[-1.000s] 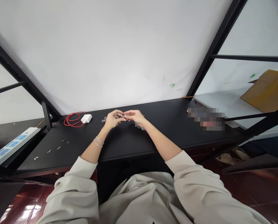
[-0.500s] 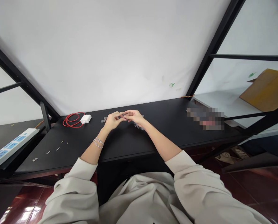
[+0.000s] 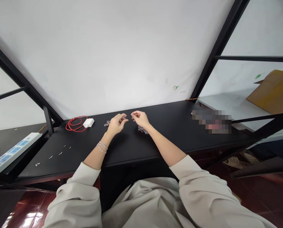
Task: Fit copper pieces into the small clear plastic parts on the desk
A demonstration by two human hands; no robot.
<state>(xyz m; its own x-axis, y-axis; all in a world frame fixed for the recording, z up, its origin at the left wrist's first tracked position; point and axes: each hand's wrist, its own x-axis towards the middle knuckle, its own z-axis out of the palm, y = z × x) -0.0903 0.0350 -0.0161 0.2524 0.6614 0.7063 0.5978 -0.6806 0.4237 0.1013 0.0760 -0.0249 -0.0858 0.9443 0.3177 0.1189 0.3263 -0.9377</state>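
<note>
white adapter (image 3: 88,123), red cable (image 3: 79,131) | power strip (image 3: 17,151), left | yellow-brown box (image 3: 273,91), right

Office-like workspace: black desk (image 3: 170,123), power strip (image 3: 16,151).

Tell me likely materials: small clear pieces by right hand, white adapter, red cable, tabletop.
Small clear pieces: plastic or glass, glossy; see-through with bright glints, can't tell which.
White adapter: probably hard plastic, smooth; uniform white, blocky shape.
Red cable: likely rubber or plastic jacket, smooth; even color, rounded loops.
Tabletop: maybe laminate or painted board, satin; even black, faint sheen.
</note>
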